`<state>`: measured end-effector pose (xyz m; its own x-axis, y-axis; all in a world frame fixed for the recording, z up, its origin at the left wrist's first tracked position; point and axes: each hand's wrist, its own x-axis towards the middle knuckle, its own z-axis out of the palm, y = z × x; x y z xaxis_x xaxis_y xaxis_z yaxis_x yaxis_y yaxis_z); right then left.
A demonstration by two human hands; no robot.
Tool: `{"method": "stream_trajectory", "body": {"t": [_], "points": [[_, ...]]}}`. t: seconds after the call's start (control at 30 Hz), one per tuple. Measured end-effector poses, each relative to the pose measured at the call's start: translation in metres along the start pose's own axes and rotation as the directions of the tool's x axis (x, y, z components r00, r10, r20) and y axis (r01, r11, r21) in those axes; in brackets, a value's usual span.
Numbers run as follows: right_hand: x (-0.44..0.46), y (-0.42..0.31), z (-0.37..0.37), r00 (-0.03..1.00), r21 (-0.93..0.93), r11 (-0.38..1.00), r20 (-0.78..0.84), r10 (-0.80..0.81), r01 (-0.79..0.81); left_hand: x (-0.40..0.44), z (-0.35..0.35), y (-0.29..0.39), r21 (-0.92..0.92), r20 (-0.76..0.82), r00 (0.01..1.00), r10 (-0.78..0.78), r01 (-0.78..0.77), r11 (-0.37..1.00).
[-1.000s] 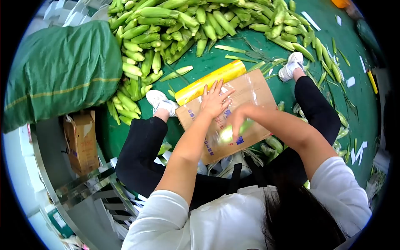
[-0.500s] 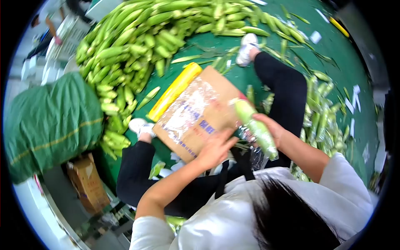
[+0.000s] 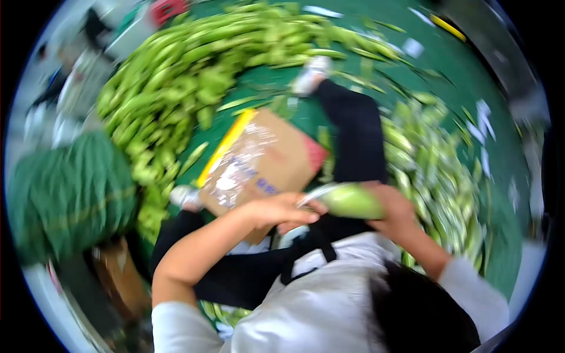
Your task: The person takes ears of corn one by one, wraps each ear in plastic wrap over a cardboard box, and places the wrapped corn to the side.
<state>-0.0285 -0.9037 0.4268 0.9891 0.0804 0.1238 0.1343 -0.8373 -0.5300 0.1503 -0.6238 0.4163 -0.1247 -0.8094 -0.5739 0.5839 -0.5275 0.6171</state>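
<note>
A green ear of corn (image 3: 352, 200) in clear film lies between my hands, above my lap. My right hand (image 3: 395, 207) is wrapped round its right end. At its left end, my left hand (image 3: 289, 210) pinches the clear film, its fingers blurred. In front of me lies a brown cardboard box (image 3: 281, 157) with clear film stretched over its left part. A yellow roll (image 3: 228, 143) runs along the box's far left edge. To the right is a heap of film-wrapped corn (image 3: 442, 182).
A large pile of unwrapped corn (image 3: 170, 76) curves across the far left. Beside it stands a stuffed green sack (image 3: 72, 191), with another carton (image 3: 119, 273) below. White strips (image 3: 484, 126) and loose husks litter the green floor. Another person (image 3: 56, 79) is blurred at the far left.
The wrapped corn has turned from upright to nearly level. My left hand has left the cardboard and taken the film at the corn's left end. The view has swung right.
</note>
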Motion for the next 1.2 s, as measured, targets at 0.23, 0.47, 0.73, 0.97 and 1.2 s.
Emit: {"method": "stream_trajectory", "body": {"t": [0.23, 0.47, 0.73, 0.97, 1.2], "points": [[-0.090, 0.219, 0.026, 0.495, 0.202, 0.623, -0.446, 0.746, -0.756, -0.177, -0.228, -0.143, 0.225, -0.943, 0.211, 0.258, -0.168, 0.960], [0.107, 0.119, -0.034, 0.741, -0.230, 0.803, -0.577, 0.343, -0.550, -0.329, -0.411, -0.468, -0.400, -0.630, -0.673, -0.388, -0.147, 0.905], [0.271, 0.019, 0.105, 0.977, -0.098, 0.989, 0.191, -0.093, 0.113, -0.281, -0.507, -0.427, -0.520, -0.724, -0.670, -0.164, 0.373, 0.769], [0.303, 0.020, 0.238, 0.895, 0.160, 0.966, 0.429, 0.119, -0.205, -0.233, -0.460, -0.426, -0.186, -0.894, -0.056, -0.445, -0.857, 0.481], [0.278, 0.044, 0.272, 0.882, -0.055, 0.905, 0.208, 0.423, -0.421, -0.088, -0.293, -0.188, 0.483, -0.797, -0.447, -0.407, -0.875, 0.015]]}}
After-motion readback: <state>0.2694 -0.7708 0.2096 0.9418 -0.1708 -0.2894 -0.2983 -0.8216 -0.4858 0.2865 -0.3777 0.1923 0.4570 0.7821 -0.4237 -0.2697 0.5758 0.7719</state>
